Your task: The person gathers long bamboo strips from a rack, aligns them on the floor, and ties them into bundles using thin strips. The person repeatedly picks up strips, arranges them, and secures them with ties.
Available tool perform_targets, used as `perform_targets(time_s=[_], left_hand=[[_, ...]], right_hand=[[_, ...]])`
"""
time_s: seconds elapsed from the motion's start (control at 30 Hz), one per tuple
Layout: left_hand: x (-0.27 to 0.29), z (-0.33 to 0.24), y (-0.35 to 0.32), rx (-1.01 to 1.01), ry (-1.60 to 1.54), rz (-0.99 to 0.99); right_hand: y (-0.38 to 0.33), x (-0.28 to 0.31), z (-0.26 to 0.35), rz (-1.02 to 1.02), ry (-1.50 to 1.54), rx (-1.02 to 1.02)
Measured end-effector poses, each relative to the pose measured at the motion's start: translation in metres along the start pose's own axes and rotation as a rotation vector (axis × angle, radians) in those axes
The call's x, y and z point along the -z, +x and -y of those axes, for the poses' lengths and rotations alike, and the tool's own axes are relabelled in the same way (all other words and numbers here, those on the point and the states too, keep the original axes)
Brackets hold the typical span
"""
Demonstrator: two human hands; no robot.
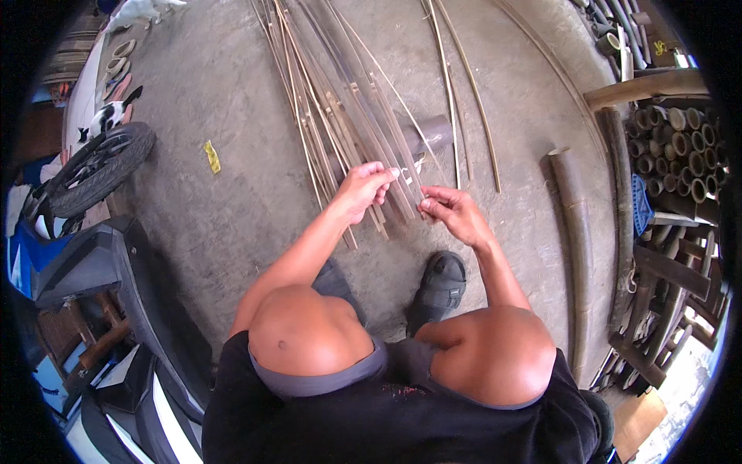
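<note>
A loose bundle of long, thin bamboo strips (309, 100) runs away from me across the concrete floor, blurred in places. Its near ends lie between and below my hands, some resting over a thick dark bamboo piece (438, 133). My left hand (363, 191) is closed, thumb and forefinger pinched on a bamboo strip at the bundle's near part. To its right, my right hand (457, 216) pinches near the end of a bamboo strip. Small pale bits show between the two hands; I cannot make out what they are.
Separate strips (471, 85) lie right of the bundle. A thick bamboo pole (576, 224) lies farther right, near stacked bamboo tubes (680, 147). At left stand a motorcycle (127, 286), a black-and-white cat (107, 118) and shoes (120, 66). A yellow wrapper (212, 157) lies on the floor.
</note>
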State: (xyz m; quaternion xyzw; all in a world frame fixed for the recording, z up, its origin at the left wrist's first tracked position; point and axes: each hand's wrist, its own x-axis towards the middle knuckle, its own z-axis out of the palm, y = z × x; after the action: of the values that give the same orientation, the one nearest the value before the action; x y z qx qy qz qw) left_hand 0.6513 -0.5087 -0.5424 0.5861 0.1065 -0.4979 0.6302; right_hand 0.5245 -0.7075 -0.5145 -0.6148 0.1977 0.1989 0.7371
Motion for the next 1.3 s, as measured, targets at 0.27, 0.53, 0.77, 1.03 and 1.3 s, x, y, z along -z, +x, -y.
perform_targets(time_s=[0.27, 0.53, 0.77, 1.03, 1.3], left_hand=[[0.012, -0.007, -0.008, -0.023, -0.157, 0.133], [0.009, -0.010, -0.010, -0.054, -0.146, 0.116], [0.005, -0.007, -0.015, -0.031, -0.122, 0.134], [0.010, -0.004, -0.021, 0.014, -0.120, 0.138], [0.014, -0.004, -0.017, 0.047, -0.112, 0.139]], right_hand=[[0.014, -0.009, 0.015, 0.004, -0.059, -0.061], [0.018, -0.011, 0.013, 0.030, 0.003, -0.041], [0.020, -0.012, 0.007, 0.000, -0.009, -0.013], [0.020, -0.014, 0.013, -0.283, -0.534, 0.224], [0.016, 0.017, -0.006, -0.276, -0.374, 0.029]])
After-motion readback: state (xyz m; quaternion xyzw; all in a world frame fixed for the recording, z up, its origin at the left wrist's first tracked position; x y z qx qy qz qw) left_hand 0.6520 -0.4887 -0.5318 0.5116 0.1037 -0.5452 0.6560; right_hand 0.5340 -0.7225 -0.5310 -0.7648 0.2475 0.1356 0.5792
